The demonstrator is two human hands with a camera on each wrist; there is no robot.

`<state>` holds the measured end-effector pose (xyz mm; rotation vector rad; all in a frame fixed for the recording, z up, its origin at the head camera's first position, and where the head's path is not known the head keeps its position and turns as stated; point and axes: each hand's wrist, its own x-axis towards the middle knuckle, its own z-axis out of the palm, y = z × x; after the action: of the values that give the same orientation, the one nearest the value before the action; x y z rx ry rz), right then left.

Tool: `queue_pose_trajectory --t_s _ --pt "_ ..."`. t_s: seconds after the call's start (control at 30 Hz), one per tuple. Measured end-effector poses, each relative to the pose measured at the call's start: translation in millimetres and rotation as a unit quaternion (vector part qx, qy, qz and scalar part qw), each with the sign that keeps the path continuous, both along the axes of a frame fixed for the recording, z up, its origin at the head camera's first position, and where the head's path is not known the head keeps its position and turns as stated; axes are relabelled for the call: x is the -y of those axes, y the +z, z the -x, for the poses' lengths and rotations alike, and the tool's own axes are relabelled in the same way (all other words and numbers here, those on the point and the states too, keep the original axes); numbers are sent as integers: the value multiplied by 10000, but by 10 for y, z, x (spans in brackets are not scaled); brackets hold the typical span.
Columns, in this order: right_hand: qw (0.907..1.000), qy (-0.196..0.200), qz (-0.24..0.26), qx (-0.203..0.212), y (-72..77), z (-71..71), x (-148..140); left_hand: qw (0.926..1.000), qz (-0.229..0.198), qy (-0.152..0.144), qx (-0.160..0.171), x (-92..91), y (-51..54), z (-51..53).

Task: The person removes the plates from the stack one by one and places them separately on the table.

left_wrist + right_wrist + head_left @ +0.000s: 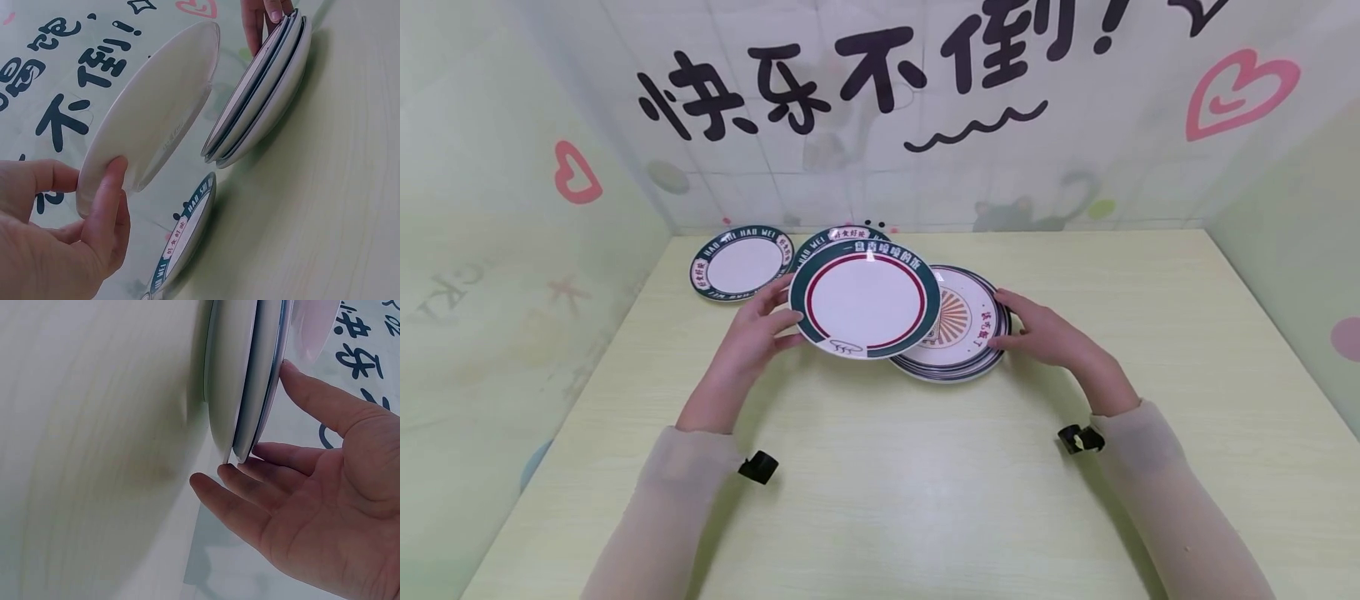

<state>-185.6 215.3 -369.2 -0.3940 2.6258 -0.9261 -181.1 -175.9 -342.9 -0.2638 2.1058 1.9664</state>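
My left hand (pixel 747 337) grips a white plate (pixel 865 302) by its left edge, with thumb and fingers on either side of the rim. This plate has a dark green border and a red ring, and the left wrist view shows its pale underside (pixel 147 115) raised above the table. To its right sits a stack of plates (pixel 966 333), the top one printed with an orange sunburst and partly covered by the held plate. My right hand (pixel 1047 335) touches the stack's right edge; in the right wrist view its fingers (pixel 250 487) are extended, fingertips against the rims.
Toward the back left of the pale wooden table (pixel 895 483) lies a green-rimmed plate (pixel 745 265). Another green-rimmed plate (pixel 811 243) rests beside it, mostly hidden behind the held one. A printed wall (pixel 865 183) borders the table's back edge.
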Motion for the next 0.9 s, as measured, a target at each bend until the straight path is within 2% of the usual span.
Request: queue_pose_trajectory --t_s 0.4,0.9 --pt "10000 12 14 34 14 -14 0 9997 -198 168 -17 238 0 -69" --pt "10000 0 -30 60 26 -18 6 9980 -463 436 54 442 -13 -140"
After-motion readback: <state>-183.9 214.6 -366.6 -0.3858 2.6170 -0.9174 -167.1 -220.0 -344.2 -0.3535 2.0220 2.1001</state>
